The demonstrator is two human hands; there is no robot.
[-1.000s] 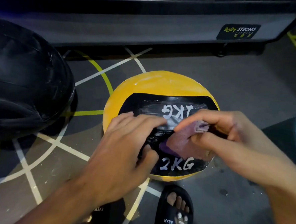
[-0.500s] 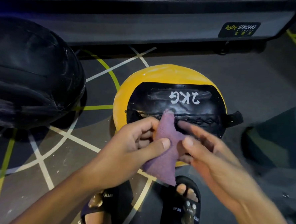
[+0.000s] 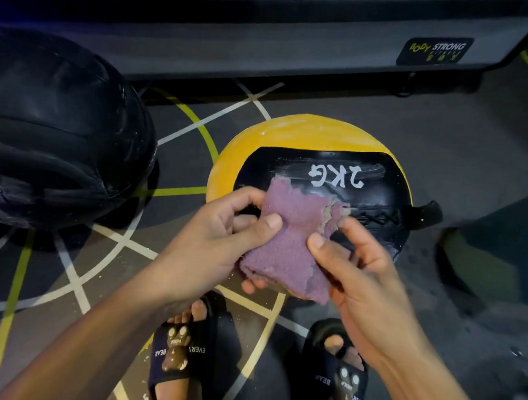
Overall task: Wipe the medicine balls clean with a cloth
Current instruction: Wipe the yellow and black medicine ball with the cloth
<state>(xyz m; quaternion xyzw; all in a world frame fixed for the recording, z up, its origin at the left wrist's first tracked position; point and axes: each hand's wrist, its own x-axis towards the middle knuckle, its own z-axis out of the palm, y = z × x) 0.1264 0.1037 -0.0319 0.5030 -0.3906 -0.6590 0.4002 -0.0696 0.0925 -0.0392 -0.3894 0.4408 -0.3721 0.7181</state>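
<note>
Nearest the camera, two feet in black slides (image 3: 182, 349) stood on the marked gym floor (image 3: 444, 167). Just above them both hands held the purple cloth (image 3: 288, 244) in the air, over the near edge of the yellow and black medicine ball (image 3: 294, 133). The left hand (image 3: 220, 237) had its grip closed on the cloth's left edge, thumb on top and fingers curled beneath; the right hand (image 3: 354, 264) pinched the right edge between thumb and fingers. The cloth looked soft, limp and light, frayed along its far edge and greyed there with dirt; it would likely fold or bunch wherever it was taken, so a wadded hold in one palm should suit wiping. The ball sat on the floor beyond the hands, marked 2KG, with a laced seam and a small black strap loop (image 3: 425, 214) on its right side. Its skin looked smooth and streaky, probably somewhat slick, and the ball might roll under pressure, so steadying it with a flat hand or by the loop seemed sensible. Farther left lay a large black medicine ball (image 3: 59, 131), apart from the yellow one. Behind both ran a grey equipment base (image 3: 266, 45) with a Body Strong label (image 3: 435, 51)
</note>
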